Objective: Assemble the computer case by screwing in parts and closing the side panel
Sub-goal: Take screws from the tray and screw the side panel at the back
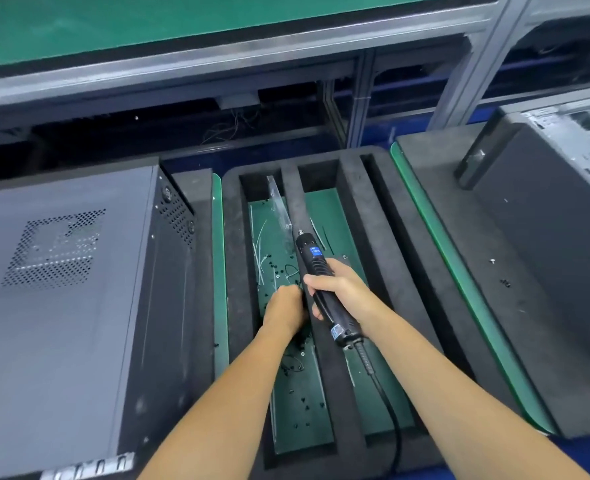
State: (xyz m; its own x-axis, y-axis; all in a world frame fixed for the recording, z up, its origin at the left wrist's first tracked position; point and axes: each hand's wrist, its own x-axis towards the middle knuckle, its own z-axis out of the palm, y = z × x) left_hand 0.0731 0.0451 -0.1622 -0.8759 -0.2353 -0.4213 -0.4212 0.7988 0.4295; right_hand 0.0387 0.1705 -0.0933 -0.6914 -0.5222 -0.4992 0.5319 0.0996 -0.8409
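Case [61, 306] lies flat, dark grey, perforated vent patch on closed side panel [44, 251].

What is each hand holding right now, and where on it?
The right hand grips the electric screwdriver around the middle of its black body. The left hand reaches among loose screws in the foam tray; whether it holds one cannot be told.

Foam tray [352, 202] at frame centre: its raised black ribs split the room into narrow green-floored channels. The left channel is crowded by the left hand [284, 308], loose screws [302, 400] and cable ties [260, 251]; the right hand [342, 292] and electric screwdriver [316, 271] cross the middle rib. Computer case [65, 306] walls the left, a second case [556, 202] the upper right.
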